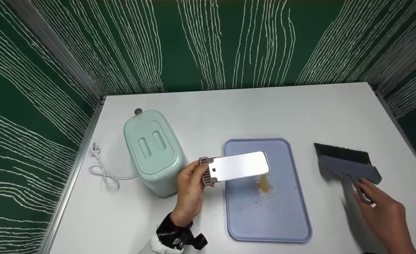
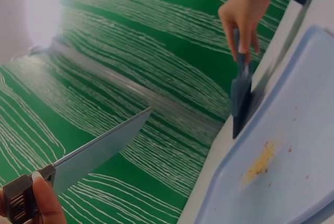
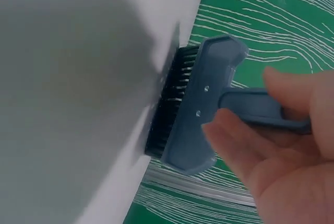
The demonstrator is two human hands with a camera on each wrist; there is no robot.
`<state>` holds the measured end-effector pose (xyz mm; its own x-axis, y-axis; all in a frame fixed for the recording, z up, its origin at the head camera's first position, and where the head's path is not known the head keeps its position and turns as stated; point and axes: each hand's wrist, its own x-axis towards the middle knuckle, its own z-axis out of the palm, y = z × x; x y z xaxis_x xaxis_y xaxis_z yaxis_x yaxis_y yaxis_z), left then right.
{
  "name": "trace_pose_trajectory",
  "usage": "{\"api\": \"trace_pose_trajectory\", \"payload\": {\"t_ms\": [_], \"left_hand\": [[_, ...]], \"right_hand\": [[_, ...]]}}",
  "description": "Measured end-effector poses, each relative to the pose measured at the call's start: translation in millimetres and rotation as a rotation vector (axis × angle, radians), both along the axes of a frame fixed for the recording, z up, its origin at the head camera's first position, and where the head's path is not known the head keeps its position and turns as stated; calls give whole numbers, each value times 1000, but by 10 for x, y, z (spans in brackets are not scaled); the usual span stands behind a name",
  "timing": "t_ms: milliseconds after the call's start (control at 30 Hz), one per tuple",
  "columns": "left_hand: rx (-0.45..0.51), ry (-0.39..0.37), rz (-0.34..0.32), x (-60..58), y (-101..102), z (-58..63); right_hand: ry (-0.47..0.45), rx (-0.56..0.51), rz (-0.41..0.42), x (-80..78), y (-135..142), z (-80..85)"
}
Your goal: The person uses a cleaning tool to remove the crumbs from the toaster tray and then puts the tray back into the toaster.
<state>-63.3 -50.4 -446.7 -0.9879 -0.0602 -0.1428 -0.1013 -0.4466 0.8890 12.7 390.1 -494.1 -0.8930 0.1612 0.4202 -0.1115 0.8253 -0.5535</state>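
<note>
My left hand [image 1: 189, 190] pinches the brown slotted end of a crumb tray [image 1: 241, 165], a flat shiny metal plate. It is held up over the left part of a blue serving tray [image 1: 264, 222]. A small heap of yellowish crumbs [image 1: 264, 184] lies on the blue tray, with several specks around it. To the right, my right hand [image 1: 384, 211] holds the handle of a grey brush [image 3: 209, 104] between thumb and fingers. In the right wrist view, the brush's dark bristles [image 3: 172, 101] are right at the white tabletop.
A mint-green toaster [image 1: 155, 148] with a lid stands left of the blue tray, close to my left hand. Its white cord and plug [image 1: 104, 171] lie on the table [image 1: 257, 113] further left. Green walls [image 1: 194, 46] with white lines enclose the back and sides.
</note>
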Motion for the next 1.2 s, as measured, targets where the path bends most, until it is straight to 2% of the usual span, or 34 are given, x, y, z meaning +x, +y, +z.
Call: {"api": "trace_pose_trajectory", "payload": {"t_ms": [100, 400, 767, 967, 1133, 1200], "left_hand": [[-7, 1, 4, 2, -5, 7], [4, -3, 2, -4, -9, -11], [10, 8, -4, 3, -10, -19], [13, 4, -5, 1, 0, -5], [21, 5, -14, 10, 3, 6], [25, 10, -23, 15, 5, 8]], "right_hand": [[-59, 53, 27, 26, 11, -27], [-350, 75, 58, 81, 48, -94], [-507, 63, 108, 83, 64, -131], [-527, 88, 145, 83, 68, -134], [-645, 94, 126, 14, 34, -61], [-630, 95, 115, 0, 1, -6]]}}
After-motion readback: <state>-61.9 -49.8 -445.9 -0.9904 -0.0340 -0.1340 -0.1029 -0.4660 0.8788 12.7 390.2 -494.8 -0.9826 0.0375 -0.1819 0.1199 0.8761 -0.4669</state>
